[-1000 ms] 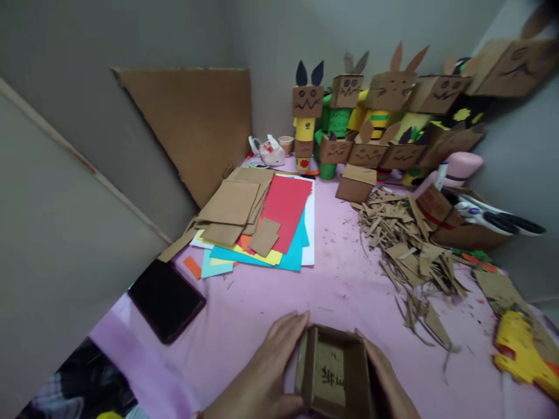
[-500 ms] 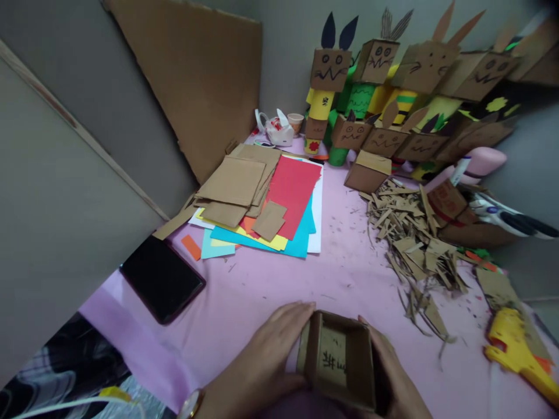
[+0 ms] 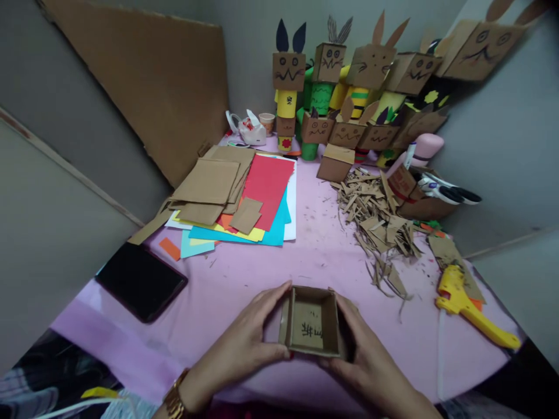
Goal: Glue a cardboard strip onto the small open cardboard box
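Between my two hands is a small open cardboard box (image 3: 312, 320), its open side facing up toward me. Dark handwritten marks show on its inner bottom. My left hand (image 3: 251, 334) grips its left side, with the fingertips at the far corner and the thumb at the near one. On that wrist is a gold-coloured watch. My right hand (image 3: 362, 349) is closed round the right side, its fingers at the far right corner and thumb near the front edge. The box is held over the pink cloth (image 3: 244, 302) near the table's front.
A phone (image 3: 142, 281) lies at left. Behind it are stacked cardboard pieces (image 3: 207, 180) and coloured paper (image 3: 268, 186). Cardboard scraps (image 3: 371, 209) are heaped at right, near a yellow glue gun (image 3: 471, 308) and a box holding scissors (image 3: 448, 189). Cardboard animal figures (image 3: 288, 73) stand at the back.
My view has swung to the right, so the things on the table sit further left. The box is now fully in sight between both hands, which still hold it.
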`<action>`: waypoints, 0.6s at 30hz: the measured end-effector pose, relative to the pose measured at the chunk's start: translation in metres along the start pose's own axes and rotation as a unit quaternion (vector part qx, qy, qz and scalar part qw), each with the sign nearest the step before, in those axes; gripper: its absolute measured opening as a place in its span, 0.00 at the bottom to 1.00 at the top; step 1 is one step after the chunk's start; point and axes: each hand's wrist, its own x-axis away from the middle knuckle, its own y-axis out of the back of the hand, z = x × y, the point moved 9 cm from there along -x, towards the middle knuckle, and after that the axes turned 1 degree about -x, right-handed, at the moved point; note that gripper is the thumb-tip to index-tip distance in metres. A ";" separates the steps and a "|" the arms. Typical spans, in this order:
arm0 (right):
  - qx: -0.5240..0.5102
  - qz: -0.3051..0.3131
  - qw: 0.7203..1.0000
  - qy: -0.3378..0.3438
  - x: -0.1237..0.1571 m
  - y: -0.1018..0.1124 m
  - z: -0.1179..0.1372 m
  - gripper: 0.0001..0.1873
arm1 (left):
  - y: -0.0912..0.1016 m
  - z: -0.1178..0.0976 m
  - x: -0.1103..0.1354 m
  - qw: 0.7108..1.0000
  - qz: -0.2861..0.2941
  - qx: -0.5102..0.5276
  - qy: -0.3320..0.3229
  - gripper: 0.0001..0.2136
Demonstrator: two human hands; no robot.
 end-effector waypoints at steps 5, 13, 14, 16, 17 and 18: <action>0.037 0.018 0.999 0.015 0.005 0.002 -0.002 0.44 | 0.001 0.005 -0.002 1.000 -0.006 0.001 -0.001 0.41; 0.018 0.030 0.999 0.019 0.005 0.003 0.002 0.43 | 0.003 0.003 -0.002 1.000 -0.007 0.002 -0.025 0.37; 0.011 0.030 0.999 0.009 0.005 0.005 0.002 0.46 | 0.003 0.003 -0.002 1.000 -0.007 0.002 -0.026 0.37; 0.000 0.024 0.999 -0.023 0.005 0.009 -0.001 0.52 | 0.003 0.004 -0.002 1.000 -0.003 0.003 -0.023 0.37; -0.005 0.018 0.999 -0.037 0.005 0.012 -0.002 0.55 | 0.003 0.005 -0.001 1.000 -0.002 0.001 -0.019 0.37; -0.010 0.014 0.999 -0.044 0.004 0.014 -0.002 0.59 | 0.003 0.006 -0.001 1.000 0.000 -0.001 -0.015 0.37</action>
